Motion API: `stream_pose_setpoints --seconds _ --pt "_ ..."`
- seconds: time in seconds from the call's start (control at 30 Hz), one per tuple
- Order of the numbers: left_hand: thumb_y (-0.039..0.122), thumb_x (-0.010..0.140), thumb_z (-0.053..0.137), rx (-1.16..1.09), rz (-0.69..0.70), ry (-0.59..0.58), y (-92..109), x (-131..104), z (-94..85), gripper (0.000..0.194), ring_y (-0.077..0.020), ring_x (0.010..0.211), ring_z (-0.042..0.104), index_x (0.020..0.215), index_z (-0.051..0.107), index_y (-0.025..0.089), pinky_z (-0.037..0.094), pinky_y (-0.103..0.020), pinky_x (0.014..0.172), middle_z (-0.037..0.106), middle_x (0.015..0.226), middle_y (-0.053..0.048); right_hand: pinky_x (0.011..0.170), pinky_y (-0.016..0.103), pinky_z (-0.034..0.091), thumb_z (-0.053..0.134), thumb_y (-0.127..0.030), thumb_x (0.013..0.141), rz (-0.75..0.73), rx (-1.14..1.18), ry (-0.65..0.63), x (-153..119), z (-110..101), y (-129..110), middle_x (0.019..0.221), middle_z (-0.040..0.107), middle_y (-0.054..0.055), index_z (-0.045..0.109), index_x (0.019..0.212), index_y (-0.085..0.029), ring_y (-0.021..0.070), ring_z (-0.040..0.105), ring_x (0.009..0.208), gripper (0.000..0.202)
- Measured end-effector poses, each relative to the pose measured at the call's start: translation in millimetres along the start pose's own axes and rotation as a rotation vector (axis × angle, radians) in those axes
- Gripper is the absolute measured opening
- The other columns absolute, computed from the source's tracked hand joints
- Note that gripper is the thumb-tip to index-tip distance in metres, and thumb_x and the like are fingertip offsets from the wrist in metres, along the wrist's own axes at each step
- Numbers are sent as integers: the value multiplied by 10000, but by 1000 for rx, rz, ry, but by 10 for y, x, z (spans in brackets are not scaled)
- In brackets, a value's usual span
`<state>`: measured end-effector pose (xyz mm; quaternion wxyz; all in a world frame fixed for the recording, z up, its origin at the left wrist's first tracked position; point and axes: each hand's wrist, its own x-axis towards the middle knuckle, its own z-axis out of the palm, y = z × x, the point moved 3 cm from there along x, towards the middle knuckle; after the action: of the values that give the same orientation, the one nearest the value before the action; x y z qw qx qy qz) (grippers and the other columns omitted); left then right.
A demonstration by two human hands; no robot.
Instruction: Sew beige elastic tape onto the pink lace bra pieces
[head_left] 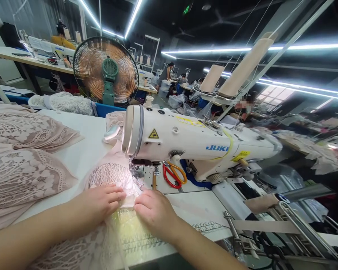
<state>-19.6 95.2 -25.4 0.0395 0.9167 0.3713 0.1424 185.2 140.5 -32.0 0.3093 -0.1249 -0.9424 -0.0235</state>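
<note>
A white sewing machine [180, 135] stands over pale pink lace fabric [109, 170], its lamp lighting the needle area. My left hand [101, 202] lies on the lace left of the needle, fingers stretched forward and pressing it flat. Just right of the needle area, my right hand [154, 212] has its fingers curled in at the fabric edge; what they grip, if anything, is hidden. Beyond its knuckles a small metal tip points toward the presser foot. Red-and-orange-handled scissors [174, 175] rest on the machine bed behind my right hand.
Stacked lace pieces [30, 161] cover the table's left side. A large fan [106, 71] stands behind the table. Thread cones [246, 67] rise at the back right. A metal roller frame [293, 228] sits at the right. Printed ruler markings run along the front edge. Other people work farther back.
</note>
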Motion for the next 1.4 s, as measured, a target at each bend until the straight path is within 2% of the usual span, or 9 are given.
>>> stream_pose_setpoints --seconds 0.07,0.17,0.3,0.4,0.53,0.67,0.77,1.1,1.4 --pt "65 870 586 6 2 11 -12 22 15 251 -232 1244 626 1046 737 159 460 -380 1142 706 1286 -91 737 321 467 507 -145 909 89 10 -9 18 -25 12 929 690 63 628 921 -160 194 559 835 122" --pt "52 847 585 14 33 23 -70 57 54 235 -241 1226 636 993 738 156 458 -396 1142 714 1270 -99 782 348 484 574 -198 882 162 -6 -131 53 -30 56 1082 667 99 607 1154 -141 224 566 938 280" --pt "38 849 550 29 49 35 -184 107 63 246 -235 1201 647 967 726 162 455 -404 1140 737 1221 -85 770 354 448 554 -214 923 84 -18 -218 83 -12 90 1056 686 48 639 996 -193 208 556 942 114" --pt "11 823 509 35 49 23 -211 156 -3 287 -244 1231 625 975 708 152 438 -421 1150 723 1244 -98 792 370 425 541 -221 941 55 8 -220 92 -4 103 1064 709 34 633 1004 -178 202 551 989 119" --pt "55 824 497 68 11 -16 -153 228 -99 400 -297 1198 627 1188 657 103 472 -494 1093 707 1220 -165 794 386 407 536 -224 942 59 -1 -189 100 -3 97 1012 719 37 640 968 -163 209 547 982 123" --pt "193 929 518 50 37 15 -87 238 -72 290 -300 1116 642 1156 698 178 455 -519 1061 695 1212 -126 810 389 409 526 -214 949 61 -28 -147 99 0 71 1003 714 37 646 1015 -141 205 542 968 155" --pt "196 942 515 33 60 53 -107 217 -13 293 -270 1113 638 1187 676 187 406 -477 1090 701 1206 -87 821 388 410 517 -191 942 72 -39 -123 102 7 50 1005 711 45 642 1033 -141 209 540 968 163" --pt "32 902 413 150 173 20 -475 313 -1 446 -281 1227 598 1250 653 175 324 -471 1121 720 1243 -64 865 375 426 548 -243 891 222 -69 -81 65 83 79 1025 620 91 630 1072 -135 251 535 1000 227" --pt "29 923 428 249 178 -71 -697 424 -84 443 -293 1101 664 1259 677 175 440 -460 1004 702 1289 -103 904 372 435 558 -227 872 234 -26 -56 44 67 82 1048 607 96 634 1060 -131 255 528 1041 224"
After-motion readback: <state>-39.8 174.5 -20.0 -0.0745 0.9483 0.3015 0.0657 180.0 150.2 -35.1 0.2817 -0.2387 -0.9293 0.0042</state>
